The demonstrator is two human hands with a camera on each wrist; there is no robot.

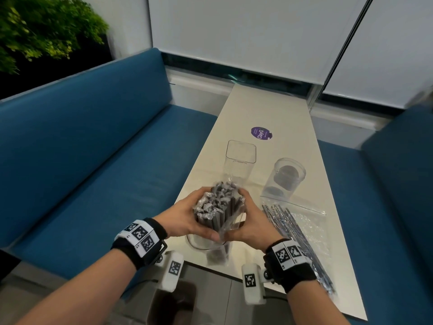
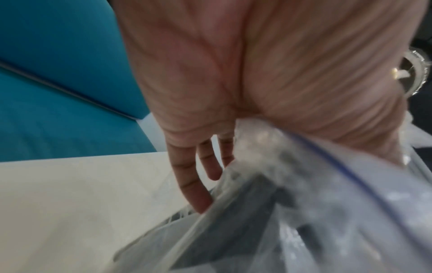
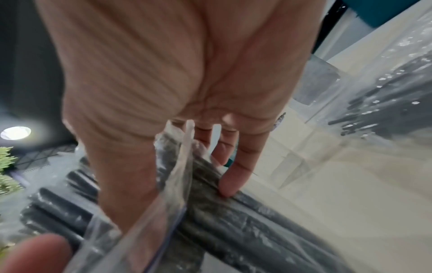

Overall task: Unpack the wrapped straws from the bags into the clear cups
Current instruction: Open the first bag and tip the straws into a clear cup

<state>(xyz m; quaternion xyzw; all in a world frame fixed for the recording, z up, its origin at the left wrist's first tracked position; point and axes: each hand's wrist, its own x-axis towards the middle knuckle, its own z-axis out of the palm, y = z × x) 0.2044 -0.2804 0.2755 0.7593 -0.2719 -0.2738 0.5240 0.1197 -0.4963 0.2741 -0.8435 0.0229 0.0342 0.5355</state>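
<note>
My left hand and right hand grip, from either side, a bundle of dark wrapped straws that stands upright in a clear zip bag. The bundle's lower end reaches into a round clear cup at the table's near edge. In the left wrist view my left hand wraps the bag with its fingers behind it. In the right wrist view my right hand pinches bag film against the straws.
Behind the hands stands a tall square clear cup; a round clear cup with dark pieces inside stands to its right. A second bag of straws lies along the white table. Blue benches flank it.
</note>
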